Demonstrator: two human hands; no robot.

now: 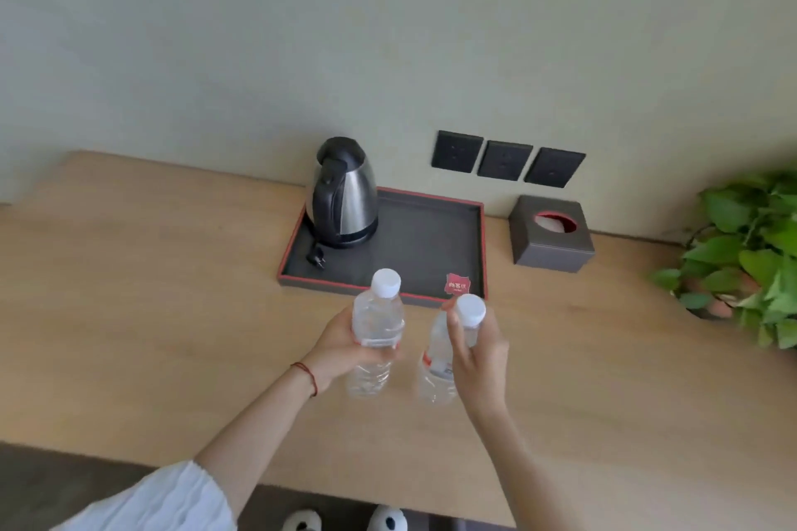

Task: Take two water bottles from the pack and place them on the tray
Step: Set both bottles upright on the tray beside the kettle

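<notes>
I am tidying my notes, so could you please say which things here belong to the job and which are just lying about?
Job: left hand with left bottle; right hand with right bottle; tray.
Lying about: kettle, tissue box, plant, wall sockets.

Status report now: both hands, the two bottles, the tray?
Left hand grips one bottle; right hand grips other bottle. Both short of tray. Kettle fills tray's left; right side free.

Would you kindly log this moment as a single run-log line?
left hand: holding bottle | right hand: holding second bottle | both short of tray | kettle on tray
</notes>
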